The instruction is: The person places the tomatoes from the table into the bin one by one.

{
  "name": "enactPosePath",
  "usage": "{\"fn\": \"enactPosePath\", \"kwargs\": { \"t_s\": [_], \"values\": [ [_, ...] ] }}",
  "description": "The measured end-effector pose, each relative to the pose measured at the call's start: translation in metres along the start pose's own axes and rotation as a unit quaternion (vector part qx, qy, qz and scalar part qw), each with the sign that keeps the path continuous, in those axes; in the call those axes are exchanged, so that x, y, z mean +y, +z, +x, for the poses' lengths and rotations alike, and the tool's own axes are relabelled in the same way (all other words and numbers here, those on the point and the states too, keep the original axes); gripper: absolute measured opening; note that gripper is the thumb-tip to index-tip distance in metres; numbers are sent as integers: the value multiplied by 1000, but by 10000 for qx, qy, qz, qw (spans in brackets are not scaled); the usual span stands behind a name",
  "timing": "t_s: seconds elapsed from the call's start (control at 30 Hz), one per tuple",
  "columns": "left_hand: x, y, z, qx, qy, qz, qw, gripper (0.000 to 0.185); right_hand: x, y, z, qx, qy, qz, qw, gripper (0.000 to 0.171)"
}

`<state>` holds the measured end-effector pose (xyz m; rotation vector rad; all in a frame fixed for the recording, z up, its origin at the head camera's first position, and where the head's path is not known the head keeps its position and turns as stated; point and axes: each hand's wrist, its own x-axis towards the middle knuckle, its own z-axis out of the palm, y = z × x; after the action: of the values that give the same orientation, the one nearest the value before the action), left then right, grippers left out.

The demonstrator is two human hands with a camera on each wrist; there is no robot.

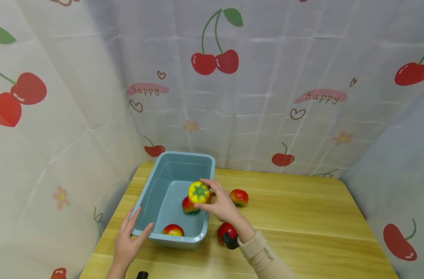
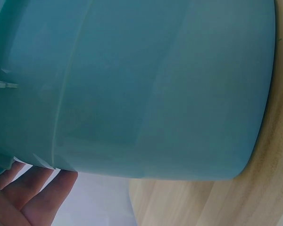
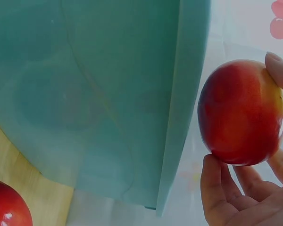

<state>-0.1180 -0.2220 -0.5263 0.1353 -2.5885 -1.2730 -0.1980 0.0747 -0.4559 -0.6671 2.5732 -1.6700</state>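
Observation:
A tomato [image 1: 199, 192], shiny red and yellow with a green star-shaped calyx, is pinched between the thumb and fingers of my right hand [image 1: 220, 203]. It is held above the blue bin [image 1: 206, 228], near its right rim. In the right wrist view, the tomato [image 3: 243, 113] shows its red underside, with fingertips below and the thumb above. Inside the bin lie another tomato [image 1: 189, 205], partly hidden by the held one, and one at the near wall [image 1: 173, 230]. My left hand [image 1: 128, 236] rests at the bin's near left corner, fingers spread and fairly straight over the rim.
Right of the bin, a red tomato [image 1: 239, 197] lies on the wooden table [image 1: 302, 217]. Another tomato [image 1: 226, 231] sits nearer, partly covered by a black piece at my right wrist. Cherry-print curtains [image 1: 254, 128] stand behind the table and along its sides.

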Motion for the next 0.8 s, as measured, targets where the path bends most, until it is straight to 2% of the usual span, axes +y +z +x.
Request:
{"fn": "enactPosePath", "kwargs": {
  "t_s": [0.4, 0.8],
  "values": [
    [0, 1, 1, -8, -4, 26, 10000, 70, -2, 6, -2, -217, 110, 192, 9995, 69],
    [2, -1, 0, -49, -64, -15, 10000, 70, 3, 1, -8, 68, 21, 345, 9994, 65]
  ]
}}
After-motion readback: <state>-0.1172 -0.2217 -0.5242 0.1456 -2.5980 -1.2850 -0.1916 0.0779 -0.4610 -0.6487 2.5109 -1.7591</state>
